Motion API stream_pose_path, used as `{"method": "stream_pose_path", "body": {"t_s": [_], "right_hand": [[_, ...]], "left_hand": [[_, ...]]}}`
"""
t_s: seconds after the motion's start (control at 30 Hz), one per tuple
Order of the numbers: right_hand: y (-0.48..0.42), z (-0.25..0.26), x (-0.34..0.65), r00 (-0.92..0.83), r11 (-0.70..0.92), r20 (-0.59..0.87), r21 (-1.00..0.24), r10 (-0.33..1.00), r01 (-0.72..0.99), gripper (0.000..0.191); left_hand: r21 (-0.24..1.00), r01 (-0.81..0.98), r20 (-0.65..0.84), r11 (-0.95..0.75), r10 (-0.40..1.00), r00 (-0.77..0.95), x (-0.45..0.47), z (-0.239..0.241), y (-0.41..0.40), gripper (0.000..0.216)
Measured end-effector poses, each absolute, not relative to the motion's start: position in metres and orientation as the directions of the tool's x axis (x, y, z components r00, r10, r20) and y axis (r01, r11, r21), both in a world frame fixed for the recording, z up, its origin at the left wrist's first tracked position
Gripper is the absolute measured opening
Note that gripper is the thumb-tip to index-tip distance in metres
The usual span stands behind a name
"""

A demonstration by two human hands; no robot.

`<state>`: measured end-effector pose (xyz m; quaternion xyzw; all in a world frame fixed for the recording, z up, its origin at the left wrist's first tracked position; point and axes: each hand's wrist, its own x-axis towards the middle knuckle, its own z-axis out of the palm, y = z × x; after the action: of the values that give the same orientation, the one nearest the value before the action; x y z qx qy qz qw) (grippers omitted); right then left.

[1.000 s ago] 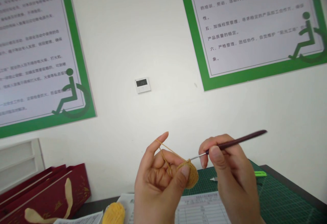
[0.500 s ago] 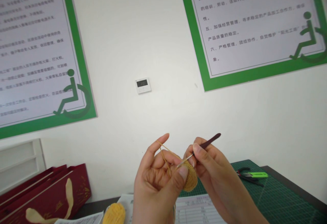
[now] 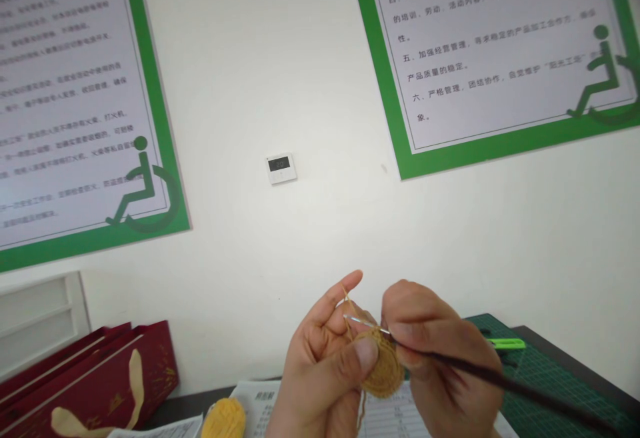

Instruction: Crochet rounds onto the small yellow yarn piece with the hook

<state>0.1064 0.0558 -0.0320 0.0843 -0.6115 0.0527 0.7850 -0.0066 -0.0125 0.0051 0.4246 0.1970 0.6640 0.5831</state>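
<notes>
A round, mustard-yellow crochet piece (image 3: 385, 368) is pinched under the thumb of my left hand (image 3: 320, 365). Yarn of the same colour (image 3: 349, 299) loops over the raised left index finger, and a strand hangs below the piece. My right hand (image 3: 445, 351) is closed round a crochet hook (image 3: 470, 366) with a dark handle. The hook's silver shaft crosses the top edge of the piece, its tip pointing left by the yarn. Exactly how the tip meets the stitches is too small to tell.
Printed sheets (image 3: 250, 398) lie under my hands, with a yellow yarn ball (image 3: 225, 418) at their left. Dark red gift bags (image 3: 150, 365) stand further left. On the right is a green cutting mat (image 3: 545, 385) with a bright green-handled tool (image 3: 507, 343).
My right hand has turned, swinging the hook's handle from up-right to down-right, its tip now pointing left. Both hands and the crochet piece have shifted slightly right and down.
</notes>
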Motion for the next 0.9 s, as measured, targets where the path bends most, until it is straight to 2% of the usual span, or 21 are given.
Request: {"method": "stream_pose_path", "body": {"t_s": [0.07, 0.13, 0.3, 0.43, 0.53, 0.7, 0.9], "right_hand": [[0.052, -0.029, 0.099, 0.28, 0.902, 0.938, -0.072, 0.207, -0.426, 0.009], [0.049, -0.027, 0.096, 0.261, 0.804, 0.898, -0.151, 0.355, -0.575, 0.009], [0.046, -0.023, 0.104, 0.062, 0.507, 0.799, -0.317, 0.598, -0.802, 0.02], [0.045, -0.02, 0.105, -0.163, 0.249, 0.684, -0.462, 0.711, -0.852, 0.028], [0.047, -0.02, 0.102, -0.118, 0.336, 0.686, -0.49, 0.719, -0.804, 0.028], [0.048, -0.022, 0.105, 0.04, 0.641, 0.814, -0.425, 0.58, -0.639, 0.015], [0.051, -0.021, 0.114, 0.113, 0.739, 0.864, -0.344, 0.491, -0.579, 0.013]], "left_hand": [[0.756, -0.612, 0.341, -0.232, 0.938, 0.066, -0.009, 0.006, -0.012, 0.059], [0.77, -0.581, 0.368, -0.264, 0.928, 0.066, -0.011, 0.005, -0.01, 0.06], [0.79, -0.531, 0.407, -0.306, 0.91, 0.082, -0.014, 0.002, -0.004, 0.058], [0.77, -0.46, 0.491, -0.442, 0.871, -0.013, -0.011, 0.0, -0.003, 0.047], [0.747, -0.379, 0.541, -0.546, 0.831, -0.131, -0.007, -0.001, -0.002, 0.042], [0.738, -0.343, 0.554, -0.581, 0.812, -0.184, -0.003, -0.002, -0.001, 0.049], [0.728, -0.33, 0.559, -0.6, 0.799, -0.22, -0.001, -0.001, -0.002, 0.049]]}}
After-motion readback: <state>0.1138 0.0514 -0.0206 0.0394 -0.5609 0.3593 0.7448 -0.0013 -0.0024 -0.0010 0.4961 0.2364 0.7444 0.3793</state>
